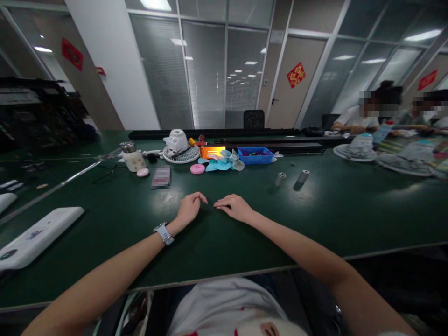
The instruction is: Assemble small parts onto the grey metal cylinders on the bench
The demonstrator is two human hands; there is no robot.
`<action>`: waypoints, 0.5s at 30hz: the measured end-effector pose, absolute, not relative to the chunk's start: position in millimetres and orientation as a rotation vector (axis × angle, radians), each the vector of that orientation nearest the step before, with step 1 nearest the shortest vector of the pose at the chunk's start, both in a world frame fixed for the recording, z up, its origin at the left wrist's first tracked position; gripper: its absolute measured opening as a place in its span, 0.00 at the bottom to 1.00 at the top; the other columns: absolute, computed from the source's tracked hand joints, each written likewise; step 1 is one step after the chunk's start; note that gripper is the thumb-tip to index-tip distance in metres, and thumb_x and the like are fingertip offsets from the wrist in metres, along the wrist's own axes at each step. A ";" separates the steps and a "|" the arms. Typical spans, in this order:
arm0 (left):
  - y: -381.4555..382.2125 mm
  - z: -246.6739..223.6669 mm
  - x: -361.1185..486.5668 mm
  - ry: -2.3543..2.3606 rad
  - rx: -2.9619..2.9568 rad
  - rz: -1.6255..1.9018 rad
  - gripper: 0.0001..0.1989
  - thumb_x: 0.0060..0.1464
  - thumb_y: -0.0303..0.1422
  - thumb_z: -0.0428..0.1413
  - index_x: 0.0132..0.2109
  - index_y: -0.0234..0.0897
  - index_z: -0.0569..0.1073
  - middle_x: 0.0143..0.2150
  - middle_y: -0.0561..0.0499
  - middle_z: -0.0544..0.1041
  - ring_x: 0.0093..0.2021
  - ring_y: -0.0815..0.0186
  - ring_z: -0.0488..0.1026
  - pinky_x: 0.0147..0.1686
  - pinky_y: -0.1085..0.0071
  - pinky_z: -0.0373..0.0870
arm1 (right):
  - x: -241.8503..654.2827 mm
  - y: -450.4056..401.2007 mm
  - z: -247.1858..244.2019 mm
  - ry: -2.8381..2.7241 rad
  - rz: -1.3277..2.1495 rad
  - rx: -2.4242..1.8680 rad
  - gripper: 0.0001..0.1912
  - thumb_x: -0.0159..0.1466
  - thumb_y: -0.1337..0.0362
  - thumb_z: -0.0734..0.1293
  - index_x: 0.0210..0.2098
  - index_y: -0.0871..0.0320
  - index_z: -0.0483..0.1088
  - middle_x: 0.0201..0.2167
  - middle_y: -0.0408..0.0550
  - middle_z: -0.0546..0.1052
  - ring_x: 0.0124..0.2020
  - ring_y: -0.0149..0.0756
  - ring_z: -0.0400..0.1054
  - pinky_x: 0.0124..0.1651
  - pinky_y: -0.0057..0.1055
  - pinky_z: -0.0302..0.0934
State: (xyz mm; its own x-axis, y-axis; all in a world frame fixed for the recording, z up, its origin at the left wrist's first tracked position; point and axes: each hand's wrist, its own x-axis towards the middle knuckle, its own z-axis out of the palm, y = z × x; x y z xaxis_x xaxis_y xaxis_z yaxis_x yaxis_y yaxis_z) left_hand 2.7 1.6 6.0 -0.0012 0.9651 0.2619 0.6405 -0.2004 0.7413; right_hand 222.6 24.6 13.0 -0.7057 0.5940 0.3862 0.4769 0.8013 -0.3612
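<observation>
My left hand [190, 207], with a watch [164, 233] on its wrist, rests on the dark green table [210, 247]. Its fingers are loosely bent and apart, holding nothing. Just to its right is my right hand [235, 207], fingers stretched toward the left one, also holding nothing; a small gap separates the hands. Beyond them lie a pink round case [197, 169] and light-blue fan blades [222, 161]. Two metallic cylinders, one [280, 179] left of the other [304, 176], stand farther right.
A white fan part [177, 142], blue tray [255, 156], lit orange screen [213, 152], patterned jar [135, 159] and blurred card [161, 178] are toward the back. A white device [38, 238] lies at left. People [360, 116] sit at far right behind more fan parts [360, 148].
</observation>
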 end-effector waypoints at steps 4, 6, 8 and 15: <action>0.8 7.2 2.5 1.674 1.863 1.038 0.16 0.49 0.27 0.43 0.32 0.37 0.76 0.26 0.52 0.74 0.28 0.65 0.69 0.30 0.71 0.60 | 267.4 49.3 24.7 -2.278 0.183 -0.992 0.14 0.65 0.68 0.66 0.46 0.49 0.79 0.43 0.44 0.82 0.43 0.39 0.77 0.50 0.38 0.69; 0.1 8.0 2.9 1.676 1.864 1.026 0.16 0.49 0.27 0.43 0.31 0.37 0.76 0.26 0.52 0.74 0.28 0.64 0.69 0.30 0.71 0.59 | 304.3 65.6 33.5 -2.064 0.064 -1.109 0.13 0.65 0.66 0.66 0.45 0.50 0.80 0.43 0.45 0.82 0.44 0.41 0.77 0.50 0.39 0.69; -0.1 8.2 3.3 1.680 1.864 1.018 0.16 0.49 0.27 0.43 0.31 0.37 0.76 0.25 0.52 0.74 0.27 0.64 0.68 0.29 0.71 0.59 | 344.3 80.7 41.6 -1.831 -0.068 -1.240 0.12 0.65 0.65 0.66 0.45 0.53 0.80 0.44 0.47 0.82 0.45 0.44 0.77 0.51 0.39 0.68; 1.4 7.0 2.5 1.686 1.861 1.003 0.16 0.50 0.27 0.43 0.31 0.38 0.76 0.27 0.52 0.75 0.27 0.64 0.69 0.30 0.71 0.59 | 415.2 108.2 41.2 -1.582 -0.182 -1.526 0.14 0.62 0.69 0.65 0.45 0.59 0.80 0.42 0.52 0.82 0.42 0.44 0.77 0.49 0.38 0.67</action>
State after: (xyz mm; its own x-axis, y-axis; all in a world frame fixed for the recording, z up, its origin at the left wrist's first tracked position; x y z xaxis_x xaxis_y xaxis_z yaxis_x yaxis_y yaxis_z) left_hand 2.5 1.4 7.0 -0.0034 0.9749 0.2227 0.6607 -0.1650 0.7323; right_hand 415.2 108.2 41.2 0.1694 0.7241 0.6685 0.8570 0.2267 -0.4628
